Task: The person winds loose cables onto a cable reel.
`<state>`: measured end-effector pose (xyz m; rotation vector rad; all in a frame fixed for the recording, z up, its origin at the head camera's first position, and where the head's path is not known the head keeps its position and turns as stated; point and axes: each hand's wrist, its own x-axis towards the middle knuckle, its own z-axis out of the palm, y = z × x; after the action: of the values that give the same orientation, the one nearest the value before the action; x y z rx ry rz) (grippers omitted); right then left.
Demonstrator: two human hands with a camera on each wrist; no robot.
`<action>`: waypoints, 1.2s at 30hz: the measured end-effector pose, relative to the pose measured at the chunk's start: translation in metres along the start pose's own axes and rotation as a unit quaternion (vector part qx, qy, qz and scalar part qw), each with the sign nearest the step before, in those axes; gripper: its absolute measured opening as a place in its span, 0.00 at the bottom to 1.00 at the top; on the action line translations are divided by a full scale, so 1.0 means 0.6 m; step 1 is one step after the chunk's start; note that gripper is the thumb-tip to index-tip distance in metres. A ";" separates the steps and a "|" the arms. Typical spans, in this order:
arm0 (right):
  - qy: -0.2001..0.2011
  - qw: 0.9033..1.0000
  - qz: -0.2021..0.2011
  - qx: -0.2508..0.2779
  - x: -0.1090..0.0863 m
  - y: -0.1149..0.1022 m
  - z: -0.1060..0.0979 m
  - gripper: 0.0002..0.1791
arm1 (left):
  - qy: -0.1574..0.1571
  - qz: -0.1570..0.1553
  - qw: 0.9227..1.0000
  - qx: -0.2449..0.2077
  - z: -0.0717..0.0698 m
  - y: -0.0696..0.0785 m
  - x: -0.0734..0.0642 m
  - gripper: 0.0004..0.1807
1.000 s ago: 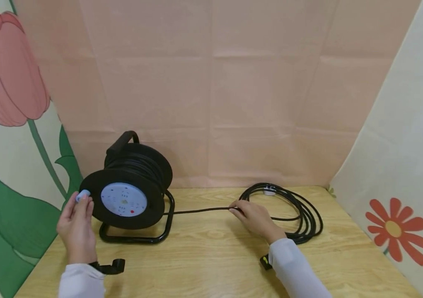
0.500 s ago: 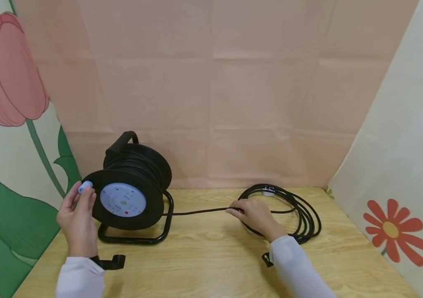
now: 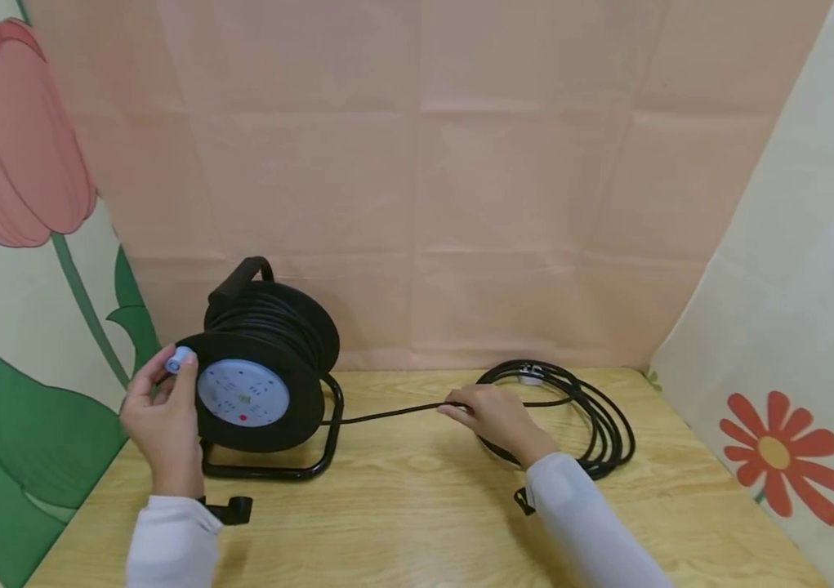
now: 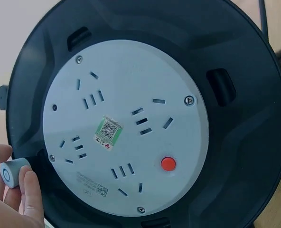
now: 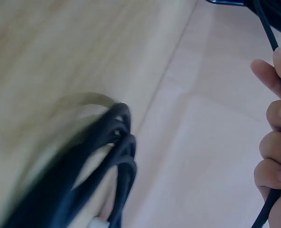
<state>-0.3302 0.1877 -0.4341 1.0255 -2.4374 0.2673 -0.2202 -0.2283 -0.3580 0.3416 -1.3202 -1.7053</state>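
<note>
A black cable reel [image 3: 247,327] stands on the left of the table, its pale round socket panel [image 4: 126,128] bearing a red button [image 4: 168,164]. At the rim of its front disc, my left hand [image 3: 162,416] pinches a light blue crank knob [image 4: 14,172] between thumb and fingers. Over the table to the right, my right hand [image 3: 497,418] grips the black cable [image 3: 394,412] with curled fingers, as the right wrist view shows. The cable runs taut from the reel to that hand. Beyond it, the rest lies in a loose coil [image 3: 611,429] with a pale tag [image 3: 530,376].
The reel rests on a black tubular stand [image 3: 277,472] and has a carrying handle [image 3: 236,280] on top. The wooden table [image 3: 387,523] ends at a pink backdrop [image 3: 417,204]. Flower-printed sheets hang at both sides.
My left hand has carried the crank knob up and to the right along the rim, turning the disc; the red button has shifted left. My right hand has risen slightly, moving left with the cable.
</note>
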 end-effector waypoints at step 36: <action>-0.020 0.995 -0.093 0.015 0.110 -0.084 0.008 0.07 | -0.047 0.339 0.919 0.198 0.047 -0.004 -0.028 0.10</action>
<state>-0.3361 0.1097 -0.4056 1.2721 -2.3587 0.2234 -0.2318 -0.1977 -0.3545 0.0111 -1.6163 -0.8800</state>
